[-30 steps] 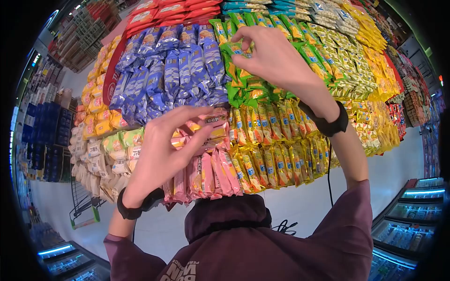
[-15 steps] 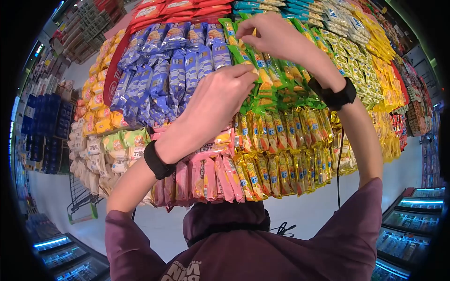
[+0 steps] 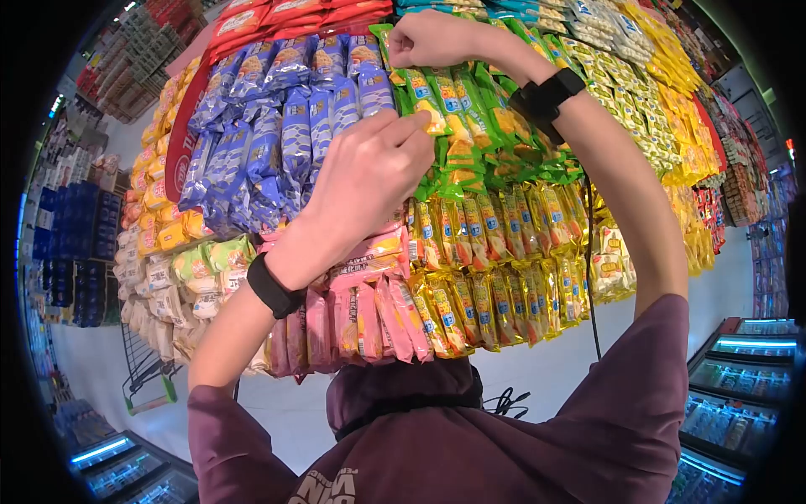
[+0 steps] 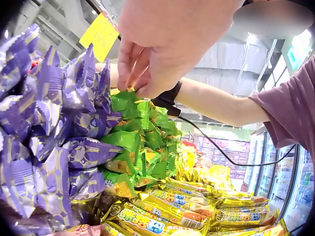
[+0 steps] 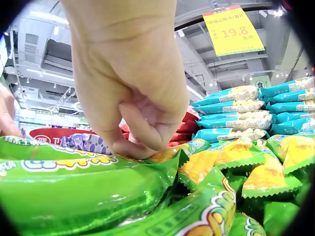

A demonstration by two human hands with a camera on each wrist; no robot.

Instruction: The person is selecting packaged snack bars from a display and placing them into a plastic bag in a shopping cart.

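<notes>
My left hand [image 3: 374, 164] pinches the near end of a green snack packet [image 3: 437, 122] at the pile's left side. In the left wrist view its fingertips [image 4: 135, 83] meet on top of the green packets [image 4: 129, 140]. Farther back, my right hand [image 3: 432, 40] has its fingers curled down, pinching the far end of a green packet. The right wrist view shows thumb and fingers [image 5: 147, 140] together at the wrapper, beside packets with yellow chip pictures [image 5: 197, 164]. The spot between those fingertips is partly hidden.
Purple packets [image 3: 252, 160] are heaped left of the green ones. Gold packets [image 3: 495, 298] and pink packets [image 3: 369, 323] stand in rows at the near edge. Red bags [image 3: 306, 13] and teal bags [image 5: 236, 110] lie at the back. A yellow price sign [image 5: 234, 32] hangs above.
My left hand has moved from over the pink packets up to the green pile and closed its fingers on a packet. My right hand has shifted slightly left and farther back, fingers curling down.
</notes>
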